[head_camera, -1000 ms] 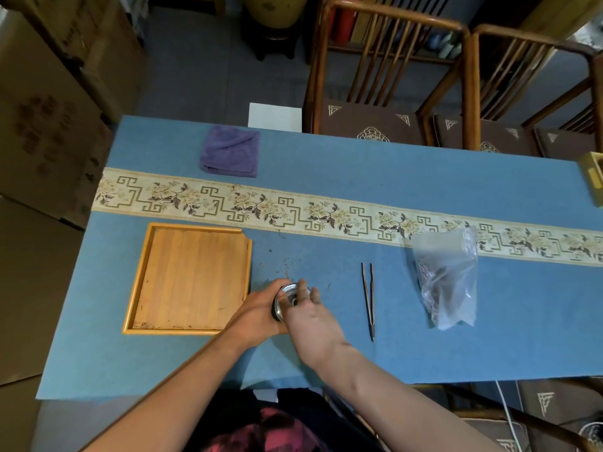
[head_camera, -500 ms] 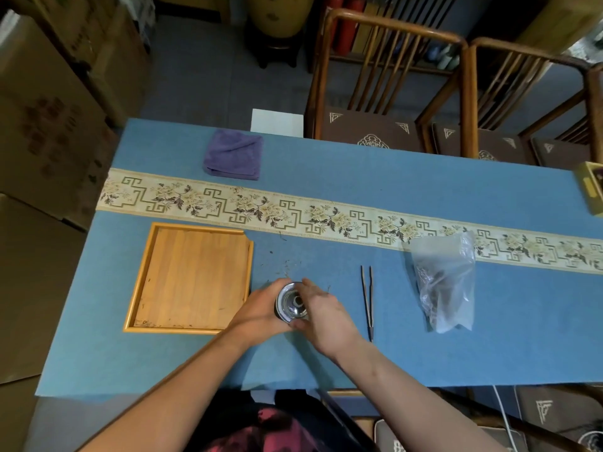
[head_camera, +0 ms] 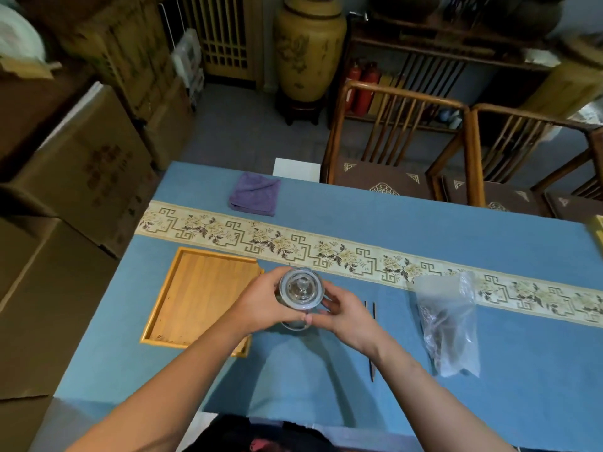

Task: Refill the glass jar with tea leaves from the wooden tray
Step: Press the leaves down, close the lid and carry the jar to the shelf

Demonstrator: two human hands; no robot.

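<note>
Now, grip: I see left hand (head_camera: 261,303) and right hand (head_camera: 347,316) both curled round the glass jar (head_camera: 301,296), lid on, thumbs touching at its near side.
Jar axis: upright, mouth toward me.
Wooden tray (head_camera: 182,303): just left of the grip, left hand nearer, almost bare.
Right of grip: tweezers (head_camera: 372,321), then plastic bag (head_camera: 448,324).
</note>
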